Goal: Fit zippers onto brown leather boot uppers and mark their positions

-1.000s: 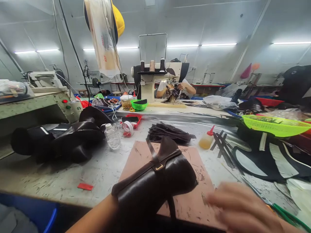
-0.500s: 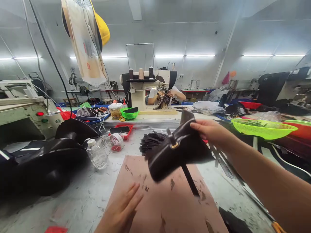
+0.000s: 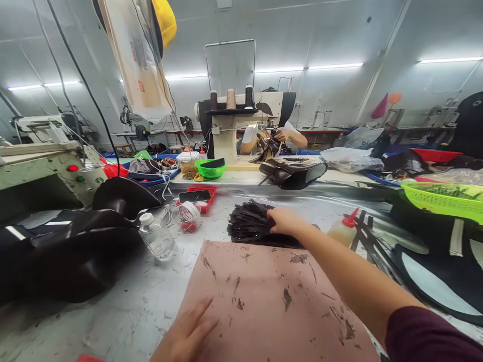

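Observation:
My right hand [image 3: 286, 222] reaches to the far edge of the pink board and pinches at a pile of black strips [image 3: 247, 221]; its fingertips are partly hidden among them. Over the near left part of the stained pink board [image 3: 264, 291], my left hand [image 3: 188, 329] is open with fingers apart, holding nothing. A dark brown leather piece [image 3: 289, 173], shaped like a boot upper, lies on the ledge beyond the strips.
To the left are a clear bottle [image 3: 158, 239], a tape roll [image 3: 186, 213], a red tray [image 3: 206, 196] and large dark leather pieces [image 3: 75, 251]. A glue bottle [image 3: 343, 229] and green basket [image 3: 441, 198] stand right. Across, a person works at a sewing machine [image 3: 226, 136].
The leather piece has left my right hand and now lies on the far ledge. My right hand has come down to the black strips. The view has turned slightly left and down.

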Action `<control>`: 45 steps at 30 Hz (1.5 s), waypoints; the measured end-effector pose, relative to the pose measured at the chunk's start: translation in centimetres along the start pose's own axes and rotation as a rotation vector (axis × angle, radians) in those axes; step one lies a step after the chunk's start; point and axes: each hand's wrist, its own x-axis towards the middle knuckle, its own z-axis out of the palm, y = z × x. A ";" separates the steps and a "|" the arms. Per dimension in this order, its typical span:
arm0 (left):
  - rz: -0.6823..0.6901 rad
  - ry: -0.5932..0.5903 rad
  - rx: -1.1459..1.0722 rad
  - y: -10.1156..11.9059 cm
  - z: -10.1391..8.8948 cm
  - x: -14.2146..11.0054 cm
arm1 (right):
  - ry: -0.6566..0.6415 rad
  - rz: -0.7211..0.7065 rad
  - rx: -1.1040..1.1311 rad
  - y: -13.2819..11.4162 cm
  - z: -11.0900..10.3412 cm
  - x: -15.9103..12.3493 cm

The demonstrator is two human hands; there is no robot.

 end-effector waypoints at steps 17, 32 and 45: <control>-0.134 -0.342 -0.143 1.3 10.8 24.8 | 0.346 -0.235 -0.474 -1.5 -2.1 -2.3; -0.291 -0.242 -0.473 2.3 2.1 8.1 | 0.320 -0.503 -0.030 -2.3 7.8 -26.8; -0.097 -0.407 -0.547 10.6 2.2 5.7 | 0.414 -0.380 0.005 -3.5 9.4 -28.5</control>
